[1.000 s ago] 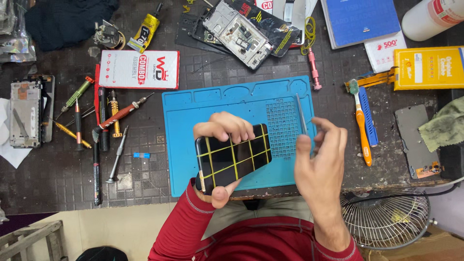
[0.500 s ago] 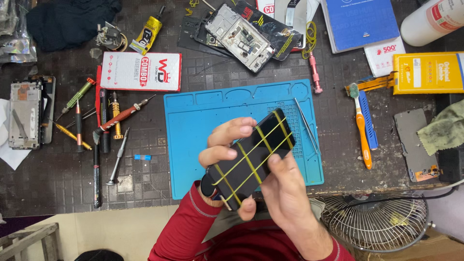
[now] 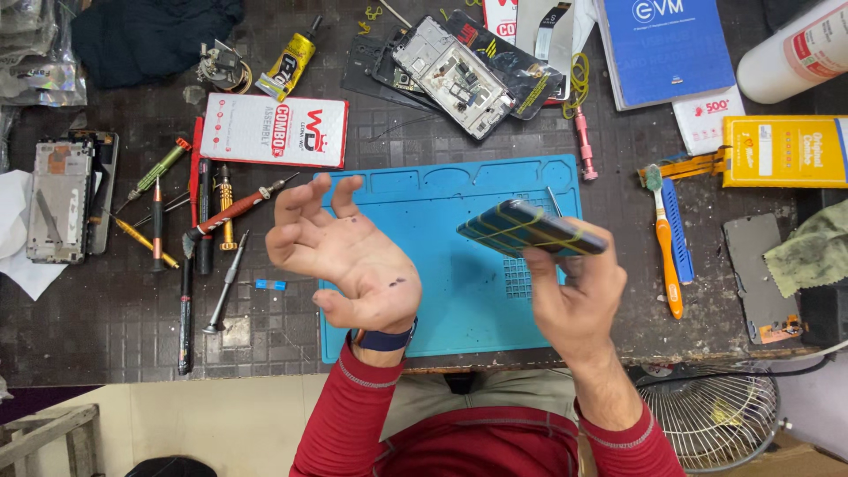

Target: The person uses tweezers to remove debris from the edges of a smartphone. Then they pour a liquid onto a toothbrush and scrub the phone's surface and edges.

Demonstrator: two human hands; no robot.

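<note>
While the right hand grips the dark slab-shaped smartphone bound with yellow rubber bands, the device sits raised above the blue silicone repair mat, held edge-on and tilted. The right fingers are closed around the phone's lower edge, with the thumb on the near side; this pinch at one end leaves most of the banded body free for inspection. The bands cross the body in several places, probably to clamp its layers together.

The left hand holds nothing. Its palm faces up and its fingers are spread wide and slightly curled, well apart from the phone. A dark wristband sits below the palm.

Just beyond the left fingertips lies a white and red rectangular carton. To the outer side of those fingers, a row of slim screwdrivers lies parallel within reach. Beyond the right fingers, an orange-handled toothbrush rests beside the mat.
</note>
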